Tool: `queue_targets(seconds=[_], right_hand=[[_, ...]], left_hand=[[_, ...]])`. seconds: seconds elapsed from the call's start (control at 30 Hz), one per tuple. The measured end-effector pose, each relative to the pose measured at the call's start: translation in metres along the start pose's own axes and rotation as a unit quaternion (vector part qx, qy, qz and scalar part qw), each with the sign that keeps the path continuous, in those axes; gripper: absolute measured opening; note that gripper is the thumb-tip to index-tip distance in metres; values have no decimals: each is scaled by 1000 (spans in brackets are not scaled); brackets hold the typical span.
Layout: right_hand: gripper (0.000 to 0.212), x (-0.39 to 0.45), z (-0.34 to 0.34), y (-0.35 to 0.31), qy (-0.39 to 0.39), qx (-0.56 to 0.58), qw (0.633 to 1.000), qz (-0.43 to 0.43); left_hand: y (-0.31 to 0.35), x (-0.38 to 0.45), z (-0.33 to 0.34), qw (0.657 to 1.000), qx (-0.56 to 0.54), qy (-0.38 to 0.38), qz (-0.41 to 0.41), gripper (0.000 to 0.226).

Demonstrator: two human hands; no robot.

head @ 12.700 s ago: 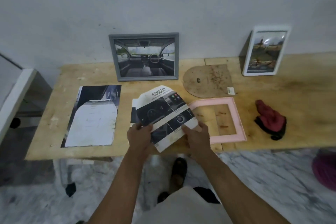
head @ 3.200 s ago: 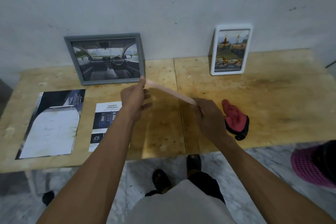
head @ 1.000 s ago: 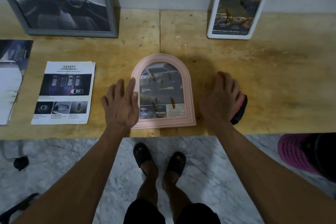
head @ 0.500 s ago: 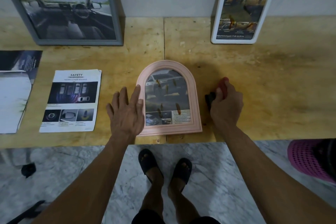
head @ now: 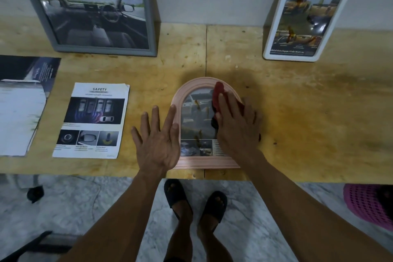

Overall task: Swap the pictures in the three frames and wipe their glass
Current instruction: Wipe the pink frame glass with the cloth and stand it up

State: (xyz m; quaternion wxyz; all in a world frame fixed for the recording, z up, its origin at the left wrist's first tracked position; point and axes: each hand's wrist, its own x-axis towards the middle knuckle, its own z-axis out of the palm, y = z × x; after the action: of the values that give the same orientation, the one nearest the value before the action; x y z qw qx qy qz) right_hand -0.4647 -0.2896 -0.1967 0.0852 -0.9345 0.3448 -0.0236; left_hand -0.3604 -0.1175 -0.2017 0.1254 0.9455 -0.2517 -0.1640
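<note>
Frames, 3 of them, sit on the wooden counter point(head: 308, 112): a grey frame point(head: 93, 9) leans at the back left, by 2 printed sheets point(head: 91, 120). At the front edge the pink arched frame point(head: 192, 161) lies flat, the left hand point(head: 158, 138) pressing its left rim with straight, spread fingers, the right hand point(head: 236, 127) flattening a red cloth point(head: 218, 95) onto its glass. A white frame point(head: 306, 13) leans back right.

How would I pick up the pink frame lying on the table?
Probably by the straight bottom edge of the pink frame, coming from the table's near side. It lies flat with that edge nearly at the table's front, so fingers could slide under there.
</note>
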Motion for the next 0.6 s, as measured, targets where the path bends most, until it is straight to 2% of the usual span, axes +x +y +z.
queue_targets(seconds=[0.13,0.37,0.6], right_hand=[[55,4,0,-10,-25,-39,999,5],[74,15,-6,-32,-86,-2,996,-13],[66,15,-3,-58,-107,52,991,-60]], left_hand=[[0,0,-1,1000,-7,-11,2,50],[2,0,-2,1000,-4,-14,2,49],[3,0,-1,1000,1,-13,-7,49]])
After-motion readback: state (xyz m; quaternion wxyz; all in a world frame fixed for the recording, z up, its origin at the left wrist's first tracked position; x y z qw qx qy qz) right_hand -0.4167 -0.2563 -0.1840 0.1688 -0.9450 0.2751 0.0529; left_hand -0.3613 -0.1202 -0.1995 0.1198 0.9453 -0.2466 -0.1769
